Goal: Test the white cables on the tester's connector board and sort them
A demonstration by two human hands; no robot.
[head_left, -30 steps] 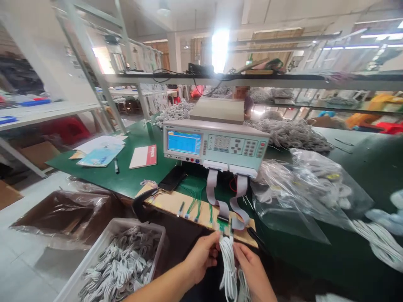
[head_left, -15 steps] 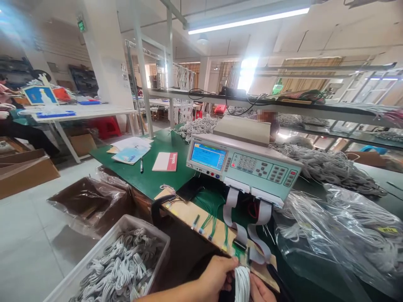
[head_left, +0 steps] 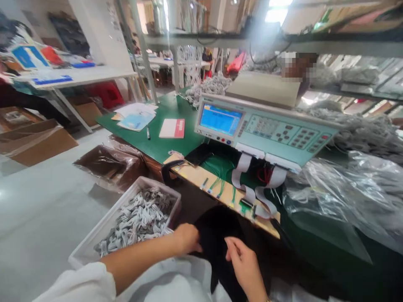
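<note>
My left hand (head_left: 188,239) is closed beside the right wall of a translucent plastic bin (head_left: 78,247). Pale strands of a cable bundle (head_left: 168,231) show behind its wrist, and the rest of that bundle is hidden by the hand. Many coiled grey-white cable bundles (head_left: 141,218) fill the bin. My right hand (head_left: 242,260) hangs over my dark lap with curled fingers, and nothing shows in them. Beyond it is a wooden strip (head_left: 195,178) with small connectors and green wires. Grey ribbon cables (head_left: 241,170) join it to a tester with a blue screen (head_left: 220,119).
The green table (head_left: 141,140) bears a red-and-white booklet (head_left: 172,128), papers (head_left: 137,117) and a marker (head_left: 148,133). Plastic bags of cable (head_left: 340,197) lie at the right. A plastic-lined carton (head_left: 107,163) stands on the floor at left. A shelf (head_left: 220,40) crosses above the tester.
My hands have parted and left the wooden strip. The left moved toward the bin, and the right drew back without the cable bundle. The view has tilted down.
</note>
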